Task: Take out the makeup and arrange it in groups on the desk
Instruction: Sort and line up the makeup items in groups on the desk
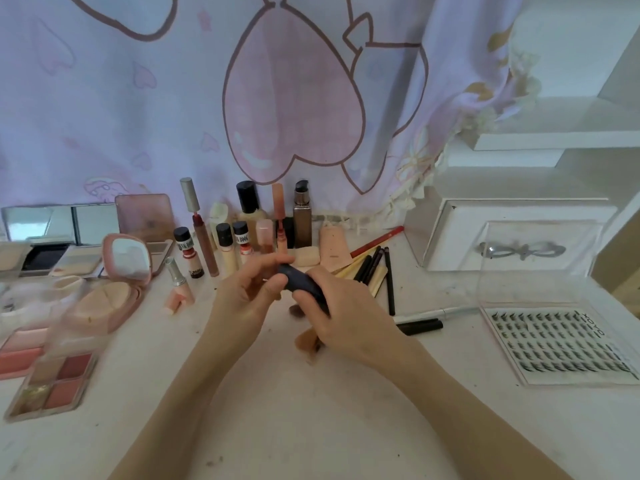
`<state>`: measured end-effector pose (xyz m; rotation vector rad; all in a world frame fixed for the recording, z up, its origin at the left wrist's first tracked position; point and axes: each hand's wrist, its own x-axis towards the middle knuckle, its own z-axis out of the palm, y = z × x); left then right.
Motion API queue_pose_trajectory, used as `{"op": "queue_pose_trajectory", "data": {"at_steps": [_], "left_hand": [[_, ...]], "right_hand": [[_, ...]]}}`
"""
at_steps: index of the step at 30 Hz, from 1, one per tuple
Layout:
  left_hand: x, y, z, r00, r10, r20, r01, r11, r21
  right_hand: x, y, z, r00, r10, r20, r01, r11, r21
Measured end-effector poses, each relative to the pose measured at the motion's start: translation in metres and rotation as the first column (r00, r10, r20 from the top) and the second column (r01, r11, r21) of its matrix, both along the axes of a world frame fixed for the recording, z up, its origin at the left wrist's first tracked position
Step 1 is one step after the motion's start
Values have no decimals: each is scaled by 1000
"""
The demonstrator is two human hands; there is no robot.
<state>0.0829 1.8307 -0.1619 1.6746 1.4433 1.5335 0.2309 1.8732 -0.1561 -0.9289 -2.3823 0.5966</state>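
Both hands meet over the middle of the desk, clamped on 1 small dark tube, probably a lipstick or similar stick; type not certain. Right hand wraps the lower body, fingers curled round it; left hand pinches the upper end between thumb and fingertips, a grip that reads as pulling or seating a cap, perhaps checking the product before it joins a group. A brownish item sits under the right hand, mostly hidden. Sorting looks well advanced. Just behind the hands, bottles and tubes stand upright in a cluster: 3 small black-capped concealer tubes, labels partly legible as "…K DOOK"; a silver-capped lip gloss leaning; a black-capped foundation bottle; a brown pump bottle. Standing likely keeps liquids together. To the right, pencils and brushes lie roughly parallel, 1 red pencil angled, 2 more pens nearer. Left side holds flat compacts: open pink cushion compact, blush palette, powder palettes by a mirror. Far right, a clear lash tray, edge lettering reading something like "QYOYO", uncertain, in front of a white box.
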Motion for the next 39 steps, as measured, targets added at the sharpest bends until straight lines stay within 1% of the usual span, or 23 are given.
{"op": "queue_pose_trajectory", "data": {"at_steps": [2,5,9,12,16,19,21,23,25,26,27,29,31,35,37,39], "left_hand": [[-1,-2,-2,998,-14,58,13,1000,16],[-4,-5,-1,991,-19,133,17,1000,14],[-6,-8,-3,971,44,237,-40,999,-23],[-8,-9,-2,945,81,316,-59,995,-79],[-9,-8,-3,924,145,353,-96,984,-153],[-8,-7,-3,902,181,393,-114,976,-188],[-8,-7,-3,900,208,382,-131,967,-217],[-9,-7,-4,898,200,391,-100,960,-262],[-8,-9,-3,872,127,472,17,957,-289],[-7,-11,-2,873,87,480,62,956,-287],[-5,-12,-2,905,63,421,67,955,-287],[0,-13,-2,973,48,225,21,956,-293],[5,-14,-1,995,46,90,-20,962,-271],[3,-15,-5,990,68,-123,-94,970,-223],[2,-18,-10,979,84,-184,-128,961,-245],[-3,-23,-15,961,162,-226,-220,940,-261]], "right_hand": [[1,1,-4,1000,4,-6,-4,999,40],[2,-2,-3,1000,8,-27,-8,1000,12],[5,-6,-5,996,-49,-72,44,997,-71],[9,-3,-6,984,-122,-129,95,975,-199],[12,1,-5,952,-167,-258,85,949,-302],[12,2,-7,950,-160,-266,65,940,-334],[11,4,-11,949,-174,-262,84,943,-323],[9,6,-14,928,-211,-307,102,937,-335],[7,4,-13,898,-245,-365,81,908,-410],[6,2,-11,886,-251,-391,54,892,-449],[5,0,-10,876,-251,-412,33,884,-467],[4,-3,-9,862,-254,-439,21,882,-470],[4,-3,-10,852,-269,-450,34,885,-463],[3,-5,-13,871,-222,-437,21,908,-419],[2,-7,-13,891,-185,-414,-1,912,-409],[-1,-8,-13,904,-154,-399,-12,924,-383]]}}
